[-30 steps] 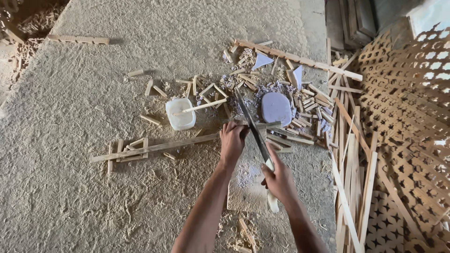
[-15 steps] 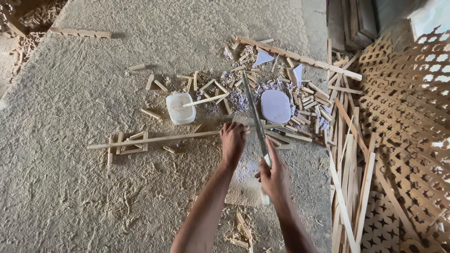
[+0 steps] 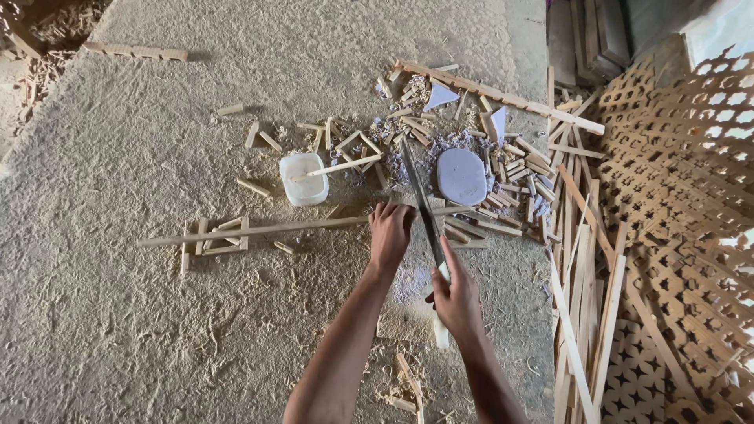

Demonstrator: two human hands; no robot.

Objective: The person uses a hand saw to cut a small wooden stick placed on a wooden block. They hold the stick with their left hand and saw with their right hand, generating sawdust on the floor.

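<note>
Long thin pale wooden strip [image 3: 259,230] flat on the sawdust-covered floor [image 3: 118,314], pinned near its right end under the left hand [image 3: 390,232], fingers closed down on it. Likely light, springy, easily snapped; best held close to the cut. Right hand [image 3: 455,298] wrapped around the pale handle of a narrow dark-bladed handsaw [image 3: 420,202], blade slanting across the strip beside the left hand. Both forearms extended forward.

White tub [image 3: 303,179] — lattice panels [image 3: 675,196] beyond

A small white tub [image 3: 304,179] stands on the sandy floor, with a stick lying across its top. No labels, signs or screens.
</note>
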